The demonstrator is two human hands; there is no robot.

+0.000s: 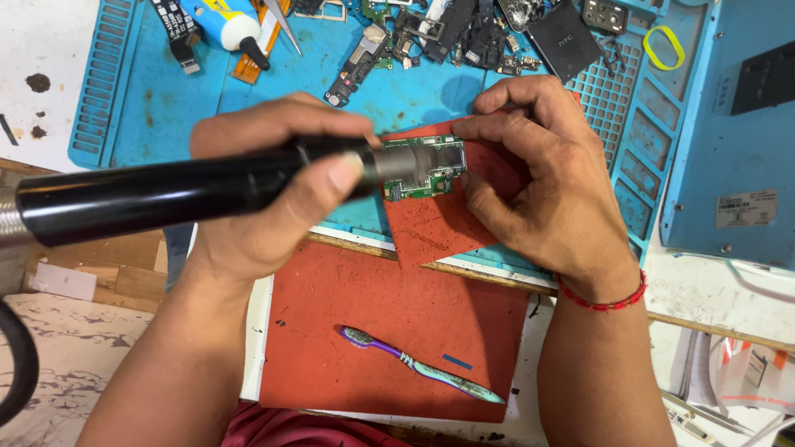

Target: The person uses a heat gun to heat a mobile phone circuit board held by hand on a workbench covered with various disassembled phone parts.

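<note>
The left hand is clenched around a black heat tool, its nozzle aimed at a green circuit board; the right hand pinches the board's far right edge, steadying it on a red pad.

A white rectangular label sits on the light-blue device case at right. Near the bottom-right corner lies what may be white-and-orange packaging.

- A blue work mat with ribbed edges covers the far part of the wooden bench.
- A red pad lies at the near edge, a purple and teal toothbrush on it.
- Loose phone parts crowd the mat's far edge.
- A pale blue box stands at the right edge.
- Light is bright and even.
</note>
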